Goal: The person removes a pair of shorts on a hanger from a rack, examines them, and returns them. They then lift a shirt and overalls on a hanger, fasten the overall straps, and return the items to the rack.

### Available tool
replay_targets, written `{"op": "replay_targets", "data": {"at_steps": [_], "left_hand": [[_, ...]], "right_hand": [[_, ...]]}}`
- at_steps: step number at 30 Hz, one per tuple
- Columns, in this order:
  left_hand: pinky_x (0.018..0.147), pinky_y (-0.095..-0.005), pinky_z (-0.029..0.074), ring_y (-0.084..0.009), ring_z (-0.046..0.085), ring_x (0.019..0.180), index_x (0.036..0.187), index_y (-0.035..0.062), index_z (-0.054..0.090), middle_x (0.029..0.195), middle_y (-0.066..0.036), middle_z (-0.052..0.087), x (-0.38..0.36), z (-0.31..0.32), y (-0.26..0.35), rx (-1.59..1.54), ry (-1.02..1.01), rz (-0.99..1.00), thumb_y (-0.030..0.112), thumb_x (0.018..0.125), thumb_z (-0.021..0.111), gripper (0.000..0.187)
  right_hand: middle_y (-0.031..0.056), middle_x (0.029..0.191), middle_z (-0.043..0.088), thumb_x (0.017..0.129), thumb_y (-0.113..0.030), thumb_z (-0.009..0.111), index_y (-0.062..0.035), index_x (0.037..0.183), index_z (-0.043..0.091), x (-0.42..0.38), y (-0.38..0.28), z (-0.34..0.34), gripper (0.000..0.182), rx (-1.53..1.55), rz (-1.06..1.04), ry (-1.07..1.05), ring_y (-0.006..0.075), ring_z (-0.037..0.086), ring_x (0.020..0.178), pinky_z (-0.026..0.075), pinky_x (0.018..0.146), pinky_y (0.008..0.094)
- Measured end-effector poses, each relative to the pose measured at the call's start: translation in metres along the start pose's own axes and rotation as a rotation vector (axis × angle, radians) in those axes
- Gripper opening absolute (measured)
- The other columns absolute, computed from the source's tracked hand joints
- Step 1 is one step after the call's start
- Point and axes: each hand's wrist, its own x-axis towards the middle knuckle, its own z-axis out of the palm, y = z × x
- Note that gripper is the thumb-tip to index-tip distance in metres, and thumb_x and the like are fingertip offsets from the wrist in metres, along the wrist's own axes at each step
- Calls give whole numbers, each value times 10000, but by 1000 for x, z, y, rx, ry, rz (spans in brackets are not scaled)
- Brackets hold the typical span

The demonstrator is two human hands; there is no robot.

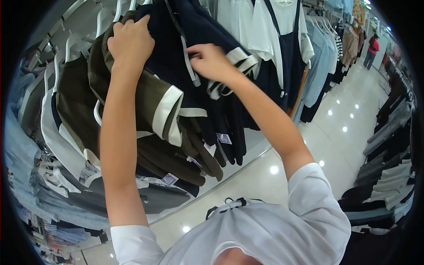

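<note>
Two bare hands are in among the hanging clothes, and the dark navy garment [165,48] is right between them! The left hand [131,42] is up high, right where the navy cloth meets the olive garment [99,62]; one finger points up across the navy, the others bend over the olive, and whether they clamp any cloth I cannot tell. Over to the right hand [211,62], slightly blurred: fingers curled, tips at the pale strip [187,59] running down the navy front, just beside the white-trimmed cuff [242,59]. Pinched shut or merely touching? Cannot tell.

Look below: the olive sleeve [165,108] shows off its broad white cuff, and paper tags [224,138] dangle near the lower hems. White hangers [68,46] carry the row at the left, above a pale ledge [207,176]. Glossy floor tiles [327,137] throw back the ceiling lights, more clothes [391,176] line the far side of the aisle, and a person in a red top [373,46] stands well down it.

And the arms! The left rises nearly straight up, wrist above elbow; the right slants inward from its white sleeve [316,194], forearm angled up and across, hand lower than its partner.
</note>
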Motion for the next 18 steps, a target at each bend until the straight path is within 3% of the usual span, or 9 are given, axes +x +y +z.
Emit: {"op": "replay_targets", "data": {"at_steps": [2,4,7,10,11,13,14,18], "left_hand": [[811,-429,521,-287,591,990,1222,245,630,1036,-28,661,1,10,-18,-36,15,24,219,851,621,372],[810,-424,517,-279,589,983,1204,241,642,1019,-21,659,-1,14,-23,-78,25,32,198,853,615,354],[805,-414,515,-273,588,972,1190,242,651,986,-15,657,-4,16,-28,-109,47,28,172,853,618,346],[802,-408,514,-268,590,967,1183,242,656,975,-16,654,-6,18,-30,-119,108,24,183,849,630,340],[777,-414,514,-265,593,947,1159,232,672,955,-18,662,-7,21,-32,-135,139,36,172,842,632,325],[726,-426,513,-260,600,908,1111,211,704,916,-21,676,-6,25,-34,-169,210,62,151,829,636,297],[733,-427,513,-259,598,919,1114,210,703,936,-23,675,-5,24,-33,-163,193,52,173,825,646,296],[816,-433,504,-291,580,991,1151,222,684,1045,-69,640,-4,24,-30,-89,166,-53,287,841,655,319]], "right_hand": [[236,1019,677,774,-185,601,38,1161,632,0,31,-8,448,-166,-42,271,351,662,962,509,873,380],[253,1040,668,793,-233,626,70,1136,628,-2,38,-6,457,-478,-186,518,375,650,991,503,888,387],[284,959,667,799,-264,633,75,975,666,-5,16,-10,384,-526,-110,415,442,637,965,503,904,429],[280,933,672,803,-322,654,71,828,675,14,-19,0,395,-323,165,82,421,651,946,519,871,420],[264,850,680,785,-359,666,80,755,673,27,-13,9,439,-269,212,23,406,674,883,536,827,416],[208,784,682,768,-365,676,55,820,685,53,17,26,423,-224,240,-69,326,681,783,529,763,380],[180,750,683,759,-368,680,42,853,692,57,24,30,421,-203,250,-113,286,684,733,526,731,362],[101,653,615,763,-285,638,28,726,637,61,40,33,315,78,328,-78,199,589,600,473,596,326]]}}
